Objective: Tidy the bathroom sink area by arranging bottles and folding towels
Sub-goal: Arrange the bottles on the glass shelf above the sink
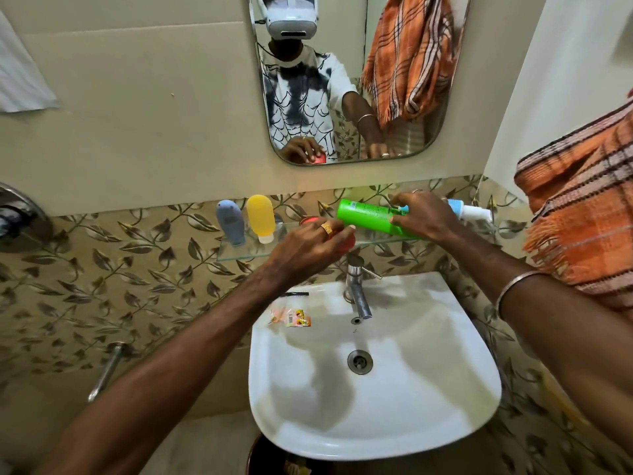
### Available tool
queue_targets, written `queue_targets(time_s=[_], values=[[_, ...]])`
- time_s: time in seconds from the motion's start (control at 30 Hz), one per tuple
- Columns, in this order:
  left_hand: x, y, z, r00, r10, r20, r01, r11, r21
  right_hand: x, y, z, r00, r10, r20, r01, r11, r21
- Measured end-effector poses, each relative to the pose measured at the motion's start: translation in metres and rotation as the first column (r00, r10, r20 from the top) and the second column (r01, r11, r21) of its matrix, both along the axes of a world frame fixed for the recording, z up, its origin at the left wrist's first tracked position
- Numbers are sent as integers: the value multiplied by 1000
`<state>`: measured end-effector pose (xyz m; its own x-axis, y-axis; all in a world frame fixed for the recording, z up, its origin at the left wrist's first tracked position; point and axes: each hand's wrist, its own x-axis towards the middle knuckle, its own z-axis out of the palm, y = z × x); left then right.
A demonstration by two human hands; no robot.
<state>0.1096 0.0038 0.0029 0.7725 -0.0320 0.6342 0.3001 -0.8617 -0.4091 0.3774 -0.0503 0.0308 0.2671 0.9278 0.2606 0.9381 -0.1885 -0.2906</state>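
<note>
On the glass shelf [239, 253] above the sink stand a grey-blue squeeze bottle [230, 221] and a yellow squeeze bottle [261, 217], both cap down. My left hand [308, 246] curls over a small red container [346, 243] on the shelf. My right hand [419, 214] grips a green bottle [366, 216] that lies tilted on its side over the shelf. A white and blue bottle [469, 210] lies behind my right hand. An orange checked towel [582, 214] hangs at the right wall.
A white sink [428, 389] with a steel tap [358, 289] sits below the shelf. Small sachets [293, 317] lie on the sink's left rim. A mirror [404, 80] hangs above. A white cloth [20, 80] hangs at upper left.
</note>
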Motion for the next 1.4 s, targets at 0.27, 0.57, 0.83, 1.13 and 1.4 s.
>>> queue_targets(time_s=[0.27,0.57,0.83,1.13,1.4], values=[[-13,18,56,992,73,98,-60,989,-134,0,-4,-2,992,14,125,-3,996,-87],[-17,61,100,980,187,62,-140,883,-449,19,-19,-2,953,-23,303,86,977,-194],[-27,71,105,967,243,71,-171,834,-524,39,-27,-10,942,-60,331,145,961,-237],[-26,65,108,967,255,5,-214,821,-529,41,-29,-9,966,-92,243,137,975,-175],[-25,62,110,959,282,-31,-251,793,-556,41,-39,17,993,-21,115,30,996,-82]])
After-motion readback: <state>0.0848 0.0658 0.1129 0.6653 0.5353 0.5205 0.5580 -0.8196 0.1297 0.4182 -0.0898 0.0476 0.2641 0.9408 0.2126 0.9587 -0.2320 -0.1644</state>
